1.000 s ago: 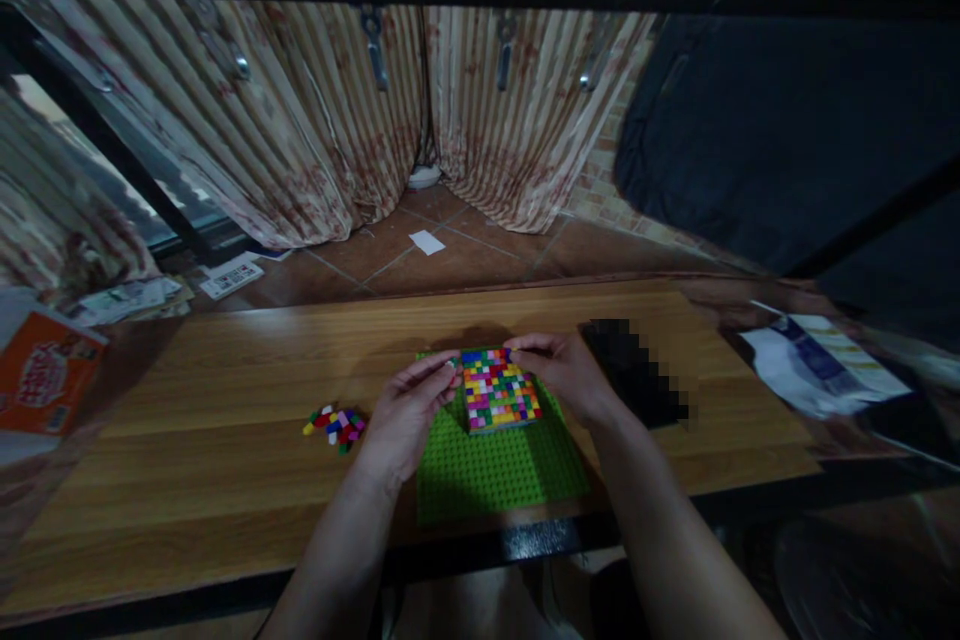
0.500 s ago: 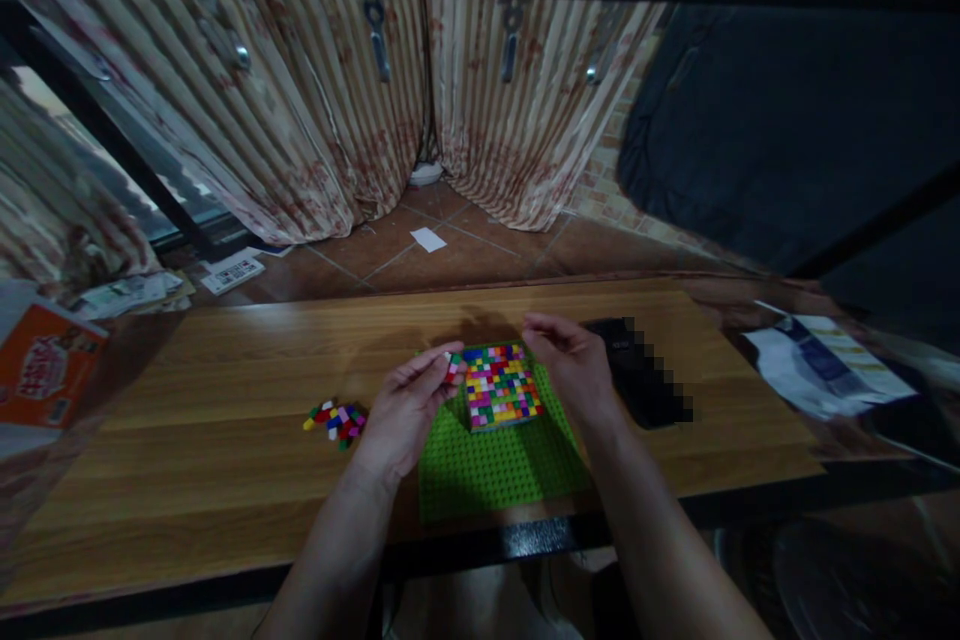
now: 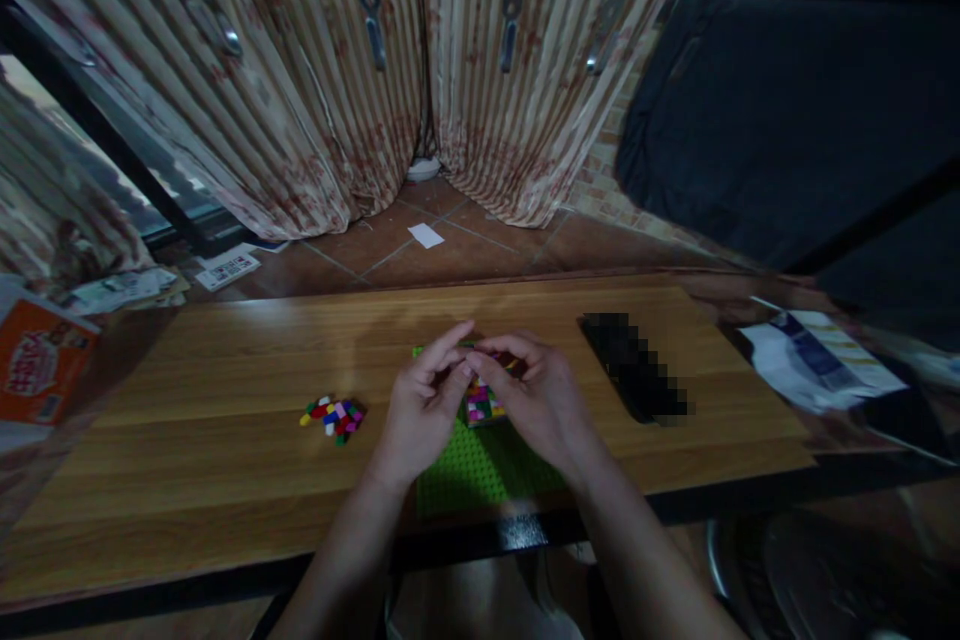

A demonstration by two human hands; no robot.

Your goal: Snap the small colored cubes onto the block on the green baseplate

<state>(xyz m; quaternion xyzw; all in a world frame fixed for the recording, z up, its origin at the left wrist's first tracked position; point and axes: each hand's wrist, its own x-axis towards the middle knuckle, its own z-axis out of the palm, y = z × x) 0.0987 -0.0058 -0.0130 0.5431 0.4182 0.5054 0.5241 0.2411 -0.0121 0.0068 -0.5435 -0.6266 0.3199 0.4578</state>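
Observation:
My left hand [image 3: 426,410] and my right hand [image 3: 538,398] meet fingertip to fingertip above a multicoloured block of building bricks [image 3: 486,408]. That block stands on a green studded baseplate [image 3: 472,470] and is largely covered by my right hand. Curled fingers on my left hand close around small building bricks, which showed there a moment ago and are now hidden. The right thumb and fingers are pinched against the left fingertips; what lies between them cannot be made out. A loose pile of small bricks [image 3: 334,417] lies on the table to the left.
On the wooden table [image 3: 225,460], a black, partly pixelated object [image 3: 634,370] lies right of the baseplate. An orange package [image 3: 41,360] stands beyond the left end. White and blue packaging [image 3: 825,355] lies past the right end. Curtains [image 3: 360,120] hang behind.
My right hand has moved left from beside the block to my left hand's fingertips. The bricks seen in my left fingers are now covered. The view has shifted slightly.

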